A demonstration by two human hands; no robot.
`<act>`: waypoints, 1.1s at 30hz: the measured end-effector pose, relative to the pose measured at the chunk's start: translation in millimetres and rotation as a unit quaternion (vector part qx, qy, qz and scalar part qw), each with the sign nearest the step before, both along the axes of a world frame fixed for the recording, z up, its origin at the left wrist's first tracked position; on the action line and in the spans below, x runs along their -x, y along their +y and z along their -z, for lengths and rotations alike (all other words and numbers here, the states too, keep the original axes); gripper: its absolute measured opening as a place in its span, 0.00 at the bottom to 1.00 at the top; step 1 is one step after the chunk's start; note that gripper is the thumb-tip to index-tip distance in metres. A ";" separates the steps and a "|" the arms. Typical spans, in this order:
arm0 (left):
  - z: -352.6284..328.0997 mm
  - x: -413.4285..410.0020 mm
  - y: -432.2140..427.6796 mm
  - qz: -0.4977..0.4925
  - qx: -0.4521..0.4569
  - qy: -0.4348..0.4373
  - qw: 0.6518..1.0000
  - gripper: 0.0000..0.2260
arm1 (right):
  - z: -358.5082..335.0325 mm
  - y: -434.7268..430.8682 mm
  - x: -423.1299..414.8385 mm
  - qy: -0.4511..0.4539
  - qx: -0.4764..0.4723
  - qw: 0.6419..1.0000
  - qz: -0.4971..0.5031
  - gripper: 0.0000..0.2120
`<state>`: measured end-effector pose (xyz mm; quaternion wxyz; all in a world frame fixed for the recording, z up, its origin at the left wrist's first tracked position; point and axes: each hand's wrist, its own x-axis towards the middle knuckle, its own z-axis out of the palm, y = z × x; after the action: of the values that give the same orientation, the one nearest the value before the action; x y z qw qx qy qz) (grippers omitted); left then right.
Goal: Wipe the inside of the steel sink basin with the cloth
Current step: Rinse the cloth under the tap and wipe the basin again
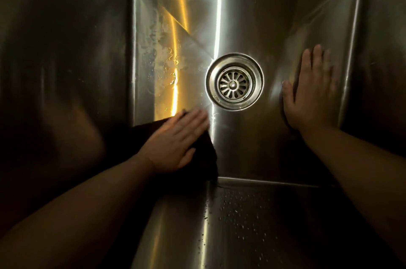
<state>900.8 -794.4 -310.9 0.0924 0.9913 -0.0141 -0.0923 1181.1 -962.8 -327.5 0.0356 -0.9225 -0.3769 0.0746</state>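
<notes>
Cloth (197, 159), dark, lay on the sink (274, 16) floor's near-left corner, pressed flat under the left hand (175, 143), fingers spread. The right hand (314, 93) rested open and empty beside the drain (234, 81). Wiping looked underway; streaked water (162, 60) beyond wanted the next stroke.

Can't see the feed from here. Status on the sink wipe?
Left hand flat on dark cloth, near-left of basin floor. Right hand bare, open. Water marks left of drain. Nothing obstructing.

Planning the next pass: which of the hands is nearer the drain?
Left hand, lying flat on the cloth just below-left of the drain; right hand lies further off, to its right.
</notes>
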 end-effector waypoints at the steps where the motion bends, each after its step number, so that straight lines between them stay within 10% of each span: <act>1: -0.1 3.3 6.4 -0.040 -0.007 0.004 0.999 0.35 | 0.2 -0.1 -0.1 0.001 0.000 1.000 0.002 0.34; 8: 1.2 -4.8 23.4 -0.206 -0.007 0.004 0.978 0.34 | 2.7 -0.9 -0.3 -0.001 -0.008 1.000 0.004 0.33; 16: 5.4 -97.8 80.7 -0.523 -0.078 -0.011 0.849 0.31 | 3.3 0.5 0.0 -0.003 -0.004 1.000 0.009 0.33; 24: 10.6 -204.0 113.6 -0.572 -0.075 -0.039 0.816 0.30 | 2.3 1.0 0.4 0.011 -0.021 1.000 0.011 0.33; 33: -4.3 -216.9 94.9 -0.467 0.089 -0.108 0.873 0.27 | -2.4 2.4 1.8 0.024 -0.011 1.000 0.010 0.34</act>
<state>1117.8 -699.5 -306.6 0.2107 0.8738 0.4324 0.0712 1179.3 -960.3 -325.1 0.0556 -0.9237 -0.3676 0.0926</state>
